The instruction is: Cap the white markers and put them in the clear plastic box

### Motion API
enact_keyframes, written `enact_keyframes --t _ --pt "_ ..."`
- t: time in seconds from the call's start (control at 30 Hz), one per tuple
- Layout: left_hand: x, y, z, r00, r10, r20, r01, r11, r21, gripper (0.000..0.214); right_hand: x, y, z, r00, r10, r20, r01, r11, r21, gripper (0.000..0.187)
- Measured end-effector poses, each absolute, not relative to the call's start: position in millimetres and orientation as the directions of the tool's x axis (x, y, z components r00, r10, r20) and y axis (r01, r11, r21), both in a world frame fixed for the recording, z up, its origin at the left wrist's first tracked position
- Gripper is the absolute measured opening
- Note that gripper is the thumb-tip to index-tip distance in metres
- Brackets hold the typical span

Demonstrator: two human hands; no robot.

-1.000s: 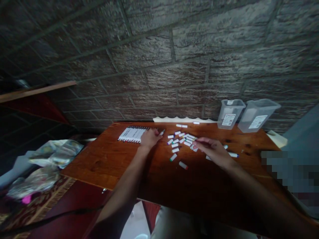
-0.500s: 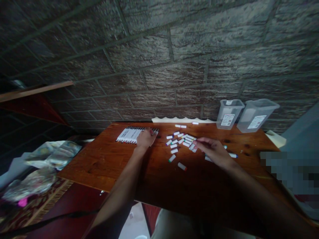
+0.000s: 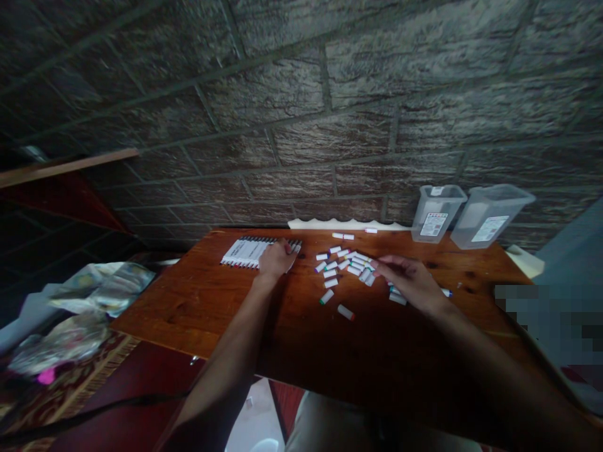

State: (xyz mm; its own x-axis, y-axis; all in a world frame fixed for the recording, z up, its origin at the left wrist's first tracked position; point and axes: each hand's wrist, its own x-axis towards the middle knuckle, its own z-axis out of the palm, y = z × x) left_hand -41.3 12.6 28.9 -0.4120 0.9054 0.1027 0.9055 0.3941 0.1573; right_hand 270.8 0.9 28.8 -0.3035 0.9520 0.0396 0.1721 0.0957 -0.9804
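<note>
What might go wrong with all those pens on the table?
The left hand is on the row of pens, so a sideways push might skew it.

The right hand is at the loose pens, some bunched closely together, so a bump could scatter them.

The pen with a reddish end lies apart, closer to the person; if knocked, it could roll toward the near edge of the table.

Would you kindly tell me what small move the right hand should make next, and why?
I would probably have the right hand pinch one of the short white pieces, since it reaches to the edge of their cluster, though whether it already holds one is unclear; the left hand rests on the row of markers.
</note>
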Motion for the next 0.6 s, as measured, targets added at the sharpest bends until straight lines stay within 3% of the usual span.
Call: enact_keyframes --t 0.6 --pt "-41.3 11.6 28.0 -0.395 0.913 0.1 0.909 0.373 0.188 0.025 272.0 3.4 23.6 -0.283 0.954 0.096 0.142 0.141 -0.98 0.047"
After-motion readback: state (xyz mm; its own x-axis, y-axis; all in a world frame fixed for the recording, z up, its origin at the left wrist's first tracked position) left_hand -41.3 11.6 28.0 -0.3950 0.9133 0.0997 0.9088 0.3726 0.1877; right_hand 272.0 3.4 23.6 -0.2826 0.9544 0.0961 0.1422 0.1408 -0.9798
